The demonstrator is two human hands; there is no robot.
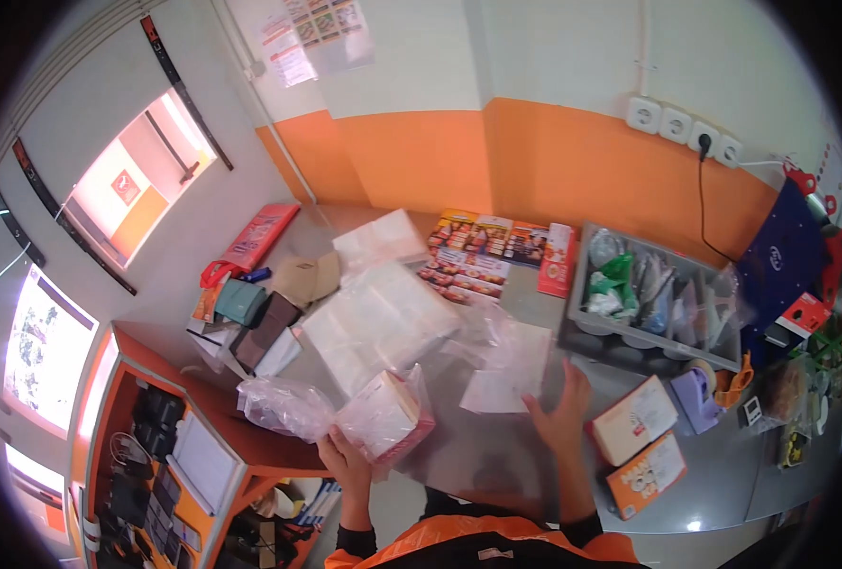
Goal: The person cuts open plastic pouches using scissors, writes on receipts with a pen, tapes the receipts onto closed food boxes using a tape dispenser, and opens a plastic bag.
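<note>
My left hand (342, 462) is closed on the lower edge of a clear plastic bag (293, 408), which lies around a pink and white box (393, 417) at the table's front edge. My right hand (561, 414) is open, fingers spread, just above the table beside a white sheet (513, 375) with crumpled clear plastic (485, 332) near it. Behind my left hand lie large white packs wrapped in plastic (378, 318). To the right of my right hand are a white and red box (632, 420) and an orange box (647, 476).
A grey divided tray (573, 332) holding small bags stands at the right. Near it are a purple tape dispenser (694, 400) and orange scissors (736, 382). Printed menus (468, 256) lie at the back. A beige cap (305, 280) and pouches (241, 303) sit at the left.
</note>
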